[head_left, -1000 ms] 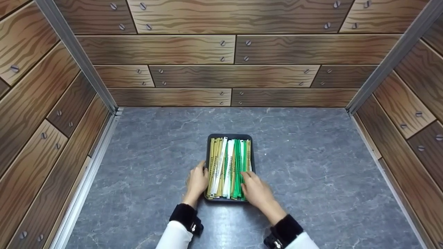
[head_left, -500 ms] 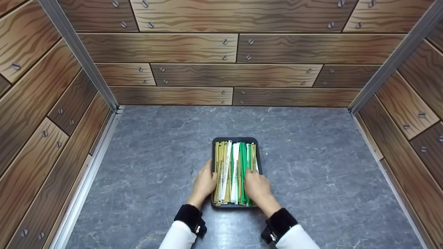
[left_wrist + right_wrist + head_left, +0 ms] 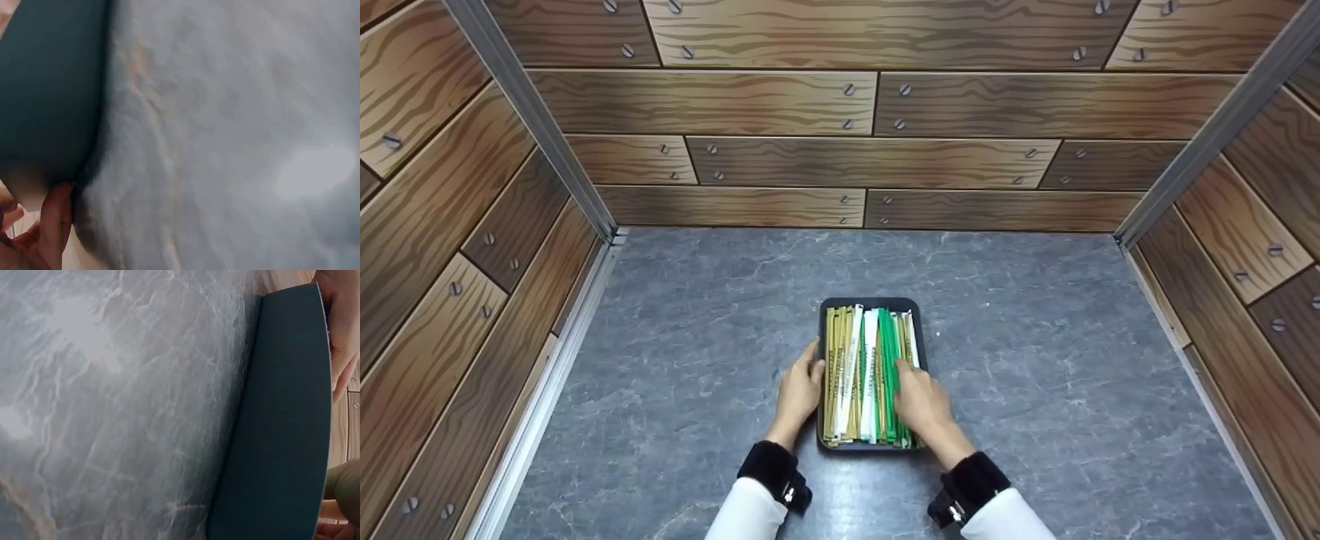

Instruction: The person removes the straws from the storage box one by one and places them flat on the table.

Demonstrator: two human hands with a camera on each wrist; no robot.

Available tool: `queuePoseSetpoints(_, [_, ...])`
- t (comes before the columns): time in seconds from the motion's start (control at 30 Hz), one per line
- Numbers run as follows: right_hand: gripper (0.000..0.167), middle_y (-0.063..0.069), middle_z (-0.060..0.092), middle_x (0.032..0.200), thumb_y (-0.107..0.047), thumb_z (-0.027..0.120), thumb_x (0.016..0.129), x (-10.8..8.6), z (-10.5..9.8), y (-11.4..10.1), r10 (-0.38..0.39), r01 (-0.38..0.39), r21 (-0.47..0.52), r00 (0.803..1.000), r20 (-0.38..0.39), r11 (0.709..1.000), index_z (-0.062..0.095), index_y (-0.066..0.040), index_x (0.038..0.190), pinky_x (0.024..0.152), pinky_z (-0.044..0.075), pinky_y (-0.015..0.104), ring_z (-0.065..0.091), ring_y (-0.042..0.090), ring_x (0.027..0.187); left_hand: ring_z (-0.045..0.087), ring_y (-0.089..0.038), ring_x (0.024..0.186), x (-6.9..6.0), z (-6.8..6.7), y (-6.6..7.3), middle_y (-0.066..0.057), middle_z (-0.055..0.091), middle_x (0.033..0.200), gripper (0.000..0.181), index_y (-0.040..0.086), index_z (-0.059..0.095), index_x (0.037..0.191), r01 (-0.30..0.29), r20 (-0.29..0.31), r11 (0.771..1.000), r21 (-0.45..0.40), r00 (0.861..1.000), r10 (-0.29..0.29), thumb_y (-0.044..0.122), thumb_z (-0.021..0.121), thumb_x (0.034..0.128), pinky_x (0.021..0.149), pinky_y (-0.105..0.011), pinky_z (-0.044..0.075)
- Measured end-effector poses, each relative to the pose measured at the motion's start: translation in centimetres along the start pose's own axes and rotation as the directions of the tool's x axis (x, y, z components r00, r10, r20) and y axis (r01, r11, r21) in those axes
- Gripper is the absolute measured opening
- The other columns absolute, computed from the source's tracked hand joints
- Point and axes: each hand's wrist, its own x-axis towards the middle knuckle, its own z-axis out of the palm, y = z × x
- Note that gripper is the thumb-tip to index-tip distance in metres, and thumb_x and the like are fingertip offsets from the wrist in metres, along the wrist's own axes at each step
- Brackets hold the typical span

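- Nearest me, white sleeves (image 3: 746, 514) reach in, ending in black fabric wristbands (image 3: 769, 463), each with a small device on its inner side.
- Just beyond, the left hand (image 3: 797, 394) rests against the left side of the tray, its fingers mostly straight and touching the outer wall.
- Across from it, the right hand (image 3: 924, 409) reaches over the right rim, fingers bent down among the sticks beside the green ones; I cannot tell whether they pinch any.
- Between the hands sits a black, round-cornered rectangular tray (image 3: 870, 448), its long sides running near to far.
- Inside it, slim printed sticks lie lengthwise: gold paper sticks (image 3: 831, 375) mostly at the left, white paper sticks (image 3: 871, 375) toward the middle, bright green sticks (image 3: 886, 337) right of them, with more gold and white along the right edge.
- Under everything spreads a grey marbled tabletop (image 3: 1035, 375), shiny on the near side.
- Farthest off stands a brown wood-plank-patterned wall (image 3: 840, 109), grey metal strips (image 3: 529, 112) at its corners.
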Motion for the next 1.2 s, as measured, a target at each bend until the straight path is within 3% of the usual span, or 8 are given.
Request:
queuePoseSetpoints(0.2, [0.048, 0.023, 0.067, 0.112, -0.009, 0.073, 0.087, -0.2, -0.4, 0.1, 0.046, -0.047, 0.101, 0.999, 0.013, 0.994, 0.057, -0.003, 0.133, 0.052, 0.052, 0.038, 0.066, 0.030, 0.071, 0.051, -0.038, 0.124, 0.2, -0.6, 0.1, -0.017, 0.055, 0.137, 0.044, 0.013, 0.052, 0.143, 0.052, 0.076, 0.998, -0.032, 0.996, -0.050, 0.016, 0.056, 0.0999, 0.104, -0.051, 0.040])
queuePoseSetpoints(0.43, [0.044, 0.018, 0.069, 0.096, -0.006, 0.070, 0.088, -0.5, -0.9, 0.5, 0.061, -0.054, 0.188, 0.997, -0.036, 0.981, 0.059, 0.001, 0.130, 0.054, 0.053, 0.037, 0.064, 0.024, 0.067, 0.043, -0.037, 0.133, 0.2, -1.5, 0.2, -0.018, 0.043, 0.147, 0.049, 0.009, 0.039, 0.150, 0.039, 0.219, 0.997, -0.062, 0.975, -0.025, 0.010, 0.048, 0.1021, 0.110, -0.049, 0.032])
queuePoseSetpoints(0.57, [0.044, 0.007, 0.067, 0.081, -0.006, 0.070, 0.089, -0.5, -1.7, 1.0, 0.068, -0.053, 0.217, 0.996, -0.063, 0.975, 0.059, 0.000, 0.130, 0.048, 0.049, 0.032, 0.058, 0.015, 0.056, 0.041, -0.036, 0.134, 0.2, -1.6, 0.3, -0.017, 0.041, 0.149, 0.050, 0.009, 0.036, 0.151, 0.047, 0.239, 0.996, -0.070, 0.971, -0.029, 0.009, 0.047, 0.1023, 0.111, -0.048, 0.031])
queuePoseSetpoints(0.67, [0.044, 0.007, 0.068, 0.079, -0.005, 0.069, 0.088, -0.4, -2.7, 2.0, 0.082, -0.052, 0.250, 0.991, -0.110, 0.967, 0.059, 0.000, 0.131, 0.046, 0.047, 0.029, 0.056, 0.013, 0.053, 0.040, -0.037, 0.135, 0.3, -1.5, 0.4, -0.016, 0.040, 0.149, 0.051, 0.011, 0.037, 0.152, 0.071, 0.243, 0.994, -0.082, 0.969, -0.050, 0.009, 0.048, 0.1019, 0.111, -0.048, 0.031])
queuePoseSetpoints(0.8, [0.045, 0.013, 0.069, 0.084, -0.005, 0.069, 0.088, 0.0, -4.4, 4.9, 0.138, -0.089, 0.257, 0.974, -0.180, 0.962, 0.057, 0.000, 0.132, 0.046, 0.048, 0.031, 0.057, 0.016, 0.054, 0.041, -0.038, 0.134, 0.4, -1.3, 0.4, -0.019, 0.042, 0.147, 0.051, 0.011, 0.038, 0.151, 0.071, 0.241, 0.994, -0.081, 0.969, -0.049, 0.008, 0.050, 0.1010, 0.111, -0.049, 0.031])
queuePoseSetpoints(0.9, [0.046, 0.017, 0.069, 0.090, -0.007, 0.066, 0.091, 0.3, -5.5, 7.7, 0.203, -0.160, 0.224, 0.962, -0.184, 0.961, 0.055, -0.001, 0.135, 0.047, 0.050, 0.034, 0.060, 0.020, 0.057, 0.042, -0.039, 0.133, 0.4, -1.3, 0.4, -0.020, 0.044, 0.146, 0.051, 0.011, 0.040, 0.150, 0.062, 0.227, 0.996, -0.071, 0.973, -0.045, 0.008, 0.051, 0.1002, 0.111, -0.049, 0.032])
queuePoseSetpoints(1.07, [0.048, 0.025, 0.068, 0.105, -0.011, 0.060, 0.094, 0.4, -6.7, 12.8, 0.316, -0.301, 0.135, 0.942, -0.110, 0.944, 0.049, -0.002, 0.140, 0.052, 0.052, 0.042, 0.066, 0.031, 0.069, 0.042, -0.039, 0.133, 0.4, -1.4, 0.4, -0.019, 0.043, 0.146, 0.051, 0.011, 0.040, 0.150, 0.071, 0.227, 0.994, -0.078, 0.972, -0.051, 0.009, 0.051, 0.1004, 0.111, -0.050, 0.031])
queuePoseSetpoints(1.2, [0.048, 0.031, 0.063, 0.113, -0.014, 0.057, 0.096, 0.6, -7.4, 16.0, 0.356, -0.355, 0.049, 0.935, -0.015, 0.934, 0.046, 0.000, 0.141, 0.055, 0.052, 0.048, 0.065, 0.041, 0.078, 0.041, -0.039, 0.133, 0.4, -1.6, 0.4, -0.019, 0.042, 0.147, 0.051, 0.011, 0.038, 0.151, 0.065, 0.237, 0.995, -0.077, 0.971, -0.045, 0.009, 0.051, 0.1008, 0.111, -0.049, 0.031])
